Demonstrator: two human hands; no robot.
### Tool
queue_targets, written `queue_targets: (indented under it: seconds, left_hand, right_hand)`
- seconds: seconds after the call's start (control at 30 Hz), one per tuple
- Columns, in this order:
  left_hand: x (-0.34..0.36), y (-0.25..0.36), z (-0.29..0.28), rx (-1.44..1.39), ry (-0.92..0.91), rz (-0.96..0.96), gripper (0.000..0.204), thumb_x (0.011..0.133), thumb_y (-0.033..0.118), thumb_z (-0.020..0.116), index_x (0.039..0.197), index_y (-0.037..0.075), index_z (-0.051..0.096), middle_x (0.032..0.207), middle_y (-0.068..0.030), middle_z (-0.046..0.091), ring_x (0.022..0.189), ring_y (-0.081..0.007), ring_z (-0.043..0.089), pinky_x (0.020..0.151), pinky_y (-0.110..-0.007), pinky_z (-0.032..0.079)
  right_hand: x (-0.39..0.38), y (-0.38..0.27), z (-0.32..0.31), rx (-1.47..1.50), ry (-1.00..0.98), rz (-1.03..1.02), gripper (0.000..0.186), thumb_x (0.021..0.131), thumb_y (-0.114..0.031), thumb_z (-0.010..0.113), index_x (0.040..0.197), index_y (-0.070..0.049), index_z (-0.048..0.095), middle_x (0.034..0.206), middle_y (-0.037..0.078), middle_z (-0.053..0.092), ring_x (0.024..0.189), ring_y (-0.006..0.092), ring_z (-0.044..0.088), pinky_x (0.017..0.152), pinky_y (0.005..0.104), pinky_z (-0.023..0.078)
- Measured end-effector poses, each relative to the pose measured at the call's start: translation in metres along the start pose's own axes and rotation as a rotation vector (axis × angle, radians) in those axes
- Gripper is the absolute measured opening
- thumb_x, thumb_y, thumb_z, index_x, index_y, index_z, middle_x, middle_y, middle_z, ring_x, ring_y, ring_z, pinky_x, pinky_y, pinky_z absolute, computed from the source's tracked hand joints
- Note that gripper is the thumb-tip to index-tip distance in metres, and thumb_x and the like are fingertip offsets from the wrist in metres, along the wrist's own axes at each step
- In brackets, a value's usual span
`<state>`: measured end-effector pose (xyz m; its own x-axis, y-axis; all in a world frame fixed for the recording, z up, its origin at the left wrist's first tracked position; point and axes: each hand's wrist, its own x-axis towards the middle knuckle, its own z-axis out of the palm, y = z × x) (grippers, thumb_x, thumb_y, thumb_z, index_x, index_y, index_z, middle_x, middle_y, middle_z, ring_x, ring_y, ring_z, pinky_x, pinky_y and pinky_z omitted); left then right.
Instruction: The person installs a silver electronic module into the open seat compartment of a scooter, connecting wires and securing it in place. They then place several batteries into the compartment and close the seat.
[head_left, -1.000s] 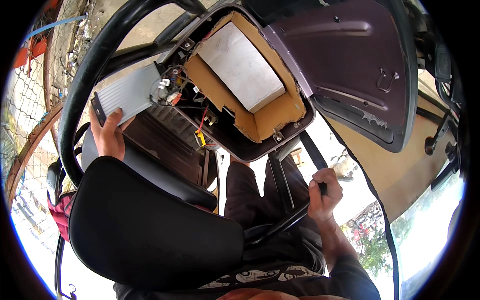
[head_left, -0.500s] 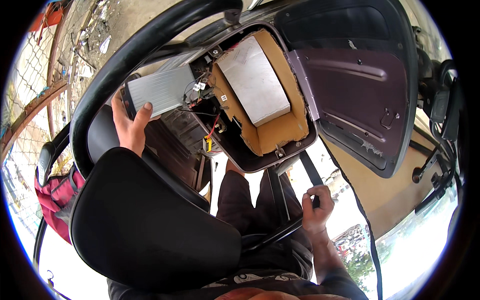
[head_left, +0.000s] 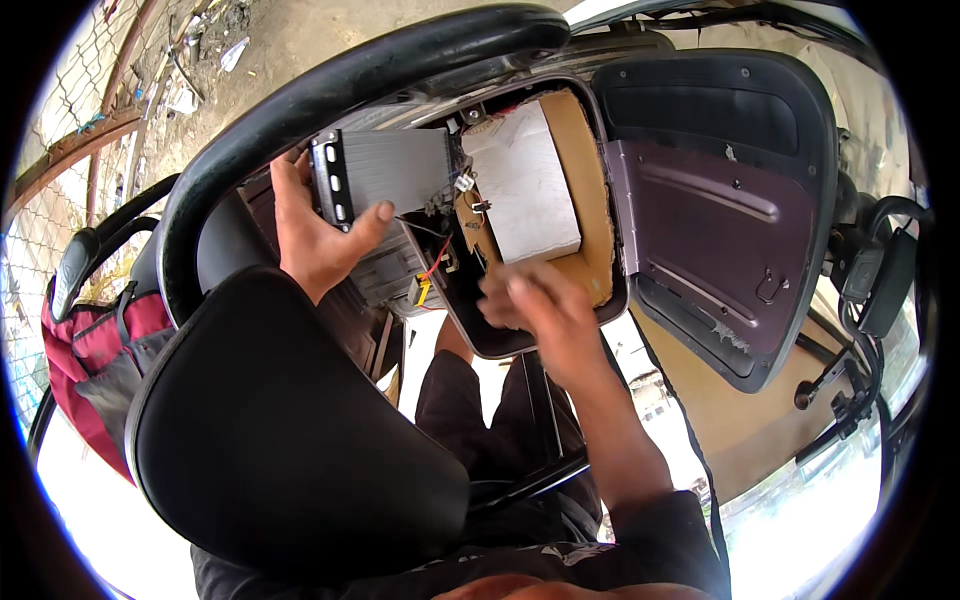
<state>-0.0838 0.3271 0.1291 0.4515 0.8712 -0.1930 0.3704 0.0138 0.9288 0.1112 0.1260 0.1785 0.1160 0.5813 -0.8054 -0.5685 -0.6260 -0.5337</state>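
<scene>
My left hand (head_left: 325, 240) grips the outer end of a silver, ribbed metal box (head_left: 395, 170), thumb on top and fingers behind its slotted black end. Thin wires with white connectors (head_left: 465, 183) come from the box's other end. Beside it stands an open dark storage compartment (head_left: 470, 335) with a cardboard lining (head_left: 592, 170) and a white panel (head_left: 525, 185) inside. Over the compartment's near edge is my right hand (head_left: 545, 310), its fingers curled and smeared by motion; whether they hold anything cannot be made out.
The compartment's purple-brown lid (head_left: 710, 200) hangs hinged to the right. A thick black bar (head_left: 350, 95) arches past the left side. In front of me is a black padded seat (head_left: 300, 400). A yellow-tagged connector with a red wire (head_left: 422, 290) hangs beside the compartment; a maroon bag (head_left: 95, 370) is far left.
My right hand has risen from the lower right, beside my leg, to the compartment's near edge. My left hand keeps its grip on the metal box, now tilted differently. The whole view has shifted.
</scene>
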Motion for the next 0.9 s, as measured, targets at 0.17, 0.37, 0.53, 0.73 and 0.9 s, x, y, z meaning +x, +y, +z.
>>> queue_targets:
  seconds: [0.17, 0.37, 0.53, 0.73, 0.9]
  left_hand:
    - [-0.014, -0.002, 0.010, 0.185, -0.016, 0.148, 0.106, 0.057, 0.028, 0.094, 0.140, -0.006, 0.036, 0.124, -0.0196, 0.055, 0.112, -0.0262, 0.059, 0.099, -0.038, 0.049]
    - [-0.002, 0.003, 0.011, 0.112, 0.016, 0.082, 0.103, 0.063, 0.031, 0.093, 0.141, -0.005, 0.037, 0.126, -0.0178, 0.055, 0.117, -0.0257, 0.057, 0.103, -0.039, 0.045]
    - [0.038, 0.010, -0.014, 0.114, 0.025, -0.139, 0.074, 0.074, 0.036, 0.088, 0.128, -0.003, 0.057, 0.122, -0.0148, 0.063, 0.116, -0.0241, 0.059, 0.106, -0.039, 0.042]
    - [0.036, 0.002, -0.018, 0.112, 0.104, -0.101, 0.066, 0.076, 0.037, 0.086, 0.122, -0.004, 0.061, 0.116, -0.0127, 0.065, 0.114, -0.0226, 0.059, 0.104, -0.038, 0.043]
    - [0.022, 0.000, -0.025, 0.052, 0.121, -0.180, 0.070, 0.078, 0.040, 0.085, 0.127, -0.003, 0.060, 0.120, -0.0127, 0.065, 0.114, -0.0235, 0.059, 0.104, -0.038, 0.042]
  right_hand:
    - [0.047, -0.012, 0.041, 0.481, -0.245, 0.209, 0.041, 0.103, -0.026, 0.055, 0.124, 0.009, 0.059, 0.117, 0.019, 0.068, 0.099, 0.0269, 0.070, 0.086, 0.0378, 0.059]
    - [0.067, 0.052, 0.043, 0.124, -0.122, 0.136, 0.053, 0.097, -0.012, 0.060, 0.141, 0.013, 0.046, 0.131, 0.021, 0.060, 0.107, 0.0257, 0.068, 0.093, 0.0392, 0.056]
    - [0.092, 0.068, 0.070, 0.207, 0.020, -0.020, 0.074, 0.092, -0.011, 0.071, 0.149, 0.015, 0.032, 0.143, 0.022, 0.048, 0.118, 0.0235, 0.061, 0.096, 0.0387, 0.053]
    - [0.115, 0.043, 0.089, 0.554, -0.073, 0.065, 0.031, 0.087, -0.009, 0.073, 0.113, -0.012, 0.057, 0.114, -0.004, 0.061, 0.100, 0.0066, 0.060, 0.076, 0.0266, 0.047]
    - [0.128, 0.060, 0.088, 0.585, -0.156, 0.142, 0.019, 0.087, -0.012, 0.075, 0.102, -0.014, 0.065, 0.099, -0.006, 0.065, 0.093, 0.0064, 0.060, 0.073, 0.0266, 0.043]
